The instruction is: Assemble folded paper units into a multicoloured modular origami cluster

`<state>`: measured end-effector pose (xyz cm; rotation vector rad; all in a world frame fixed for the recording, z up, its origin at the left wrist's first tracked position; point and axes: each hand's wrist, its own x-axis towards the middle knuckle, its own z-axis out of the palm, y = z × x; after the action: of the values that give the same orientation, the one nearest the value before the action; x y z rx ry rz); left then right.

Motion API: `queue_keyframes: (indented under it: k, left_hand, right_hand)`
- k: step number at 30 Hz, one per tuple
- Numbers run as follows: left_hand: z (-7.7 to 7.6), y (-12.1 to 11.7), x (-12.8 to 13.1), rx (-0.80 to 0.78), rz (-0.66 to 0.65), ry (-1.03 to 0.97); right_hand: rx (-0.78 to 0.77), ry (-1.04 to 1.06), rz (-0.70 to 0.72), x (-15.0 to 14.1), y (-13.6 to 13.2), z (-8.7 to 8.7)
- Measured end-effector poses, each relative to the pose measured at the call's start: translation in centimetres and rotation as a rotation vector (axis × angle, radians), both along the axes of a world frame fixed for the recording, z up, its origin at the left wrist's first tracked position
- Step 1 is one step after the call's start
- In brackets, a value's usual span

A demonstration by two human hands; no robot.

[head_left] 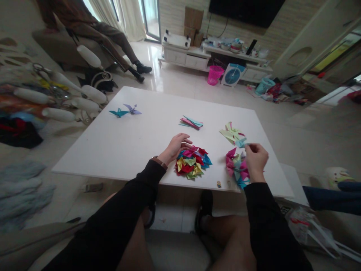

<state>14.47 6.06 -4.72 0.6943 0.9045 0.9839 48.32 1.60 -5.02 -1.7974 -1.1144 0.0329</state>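
My right hand (256, 160) pinches a light blue folded paper piece (240, 142) between thumb and fingers, raised over the table's right side. Just below it lies a loose heap of pink and teal folded papers (232, 165), partly covered by the hand. Pale green folded papers (229, 134) lie behind it. At the upper left edge of a round, many-coloured pile of folded papers (190, 169) is my left hand (177, 146), open with fingers spread; whether it touches the pile is unclear. Several narrow folded papers (191, 122) lie farther back. A teal paper crane (118, 112) and a lilac one (132, 109) sit far left.
Everything lies on a white table (152, 143); its near edge is close to my knees. A tiny yellow-and-blue scrap (219, 184) is near that edge. A floor lamp (90, 92) stands left, and a seated person's legs (118, 45) show beyond. A pink basket (215, 75) stands by the cabinet.
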Motion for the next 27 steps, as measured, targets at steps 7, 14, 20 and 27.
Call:
queue_keyframes:
  k: [7, 14, 20, 27]
  left_hand:
    - [-0.1, 0.6, -0.6, -0.027, 0.022, 0.011]
    - [0.1, 1.3, -1.6, -0.040, 0.054, 0.020]
    - [0.2, 1.4, -2.1, -0.034, 0.063, 0.009]
    - [0.3, 0.8, -2.0, -0.020, 0.046, 0.000]
  right_hand:
    - [-0.357, -0.207, -0.285, 4.3, -0.5, -2.6]
    - [-0.593, -0.363, -0.259, 4.0, 0.5, -4.2]
    - [-0.679, -0.473, -0.203, 5.1, 0.3, -5.1]
    - [-0.614, -0.430, -0.168, 5.7, -0.1, -4.8]
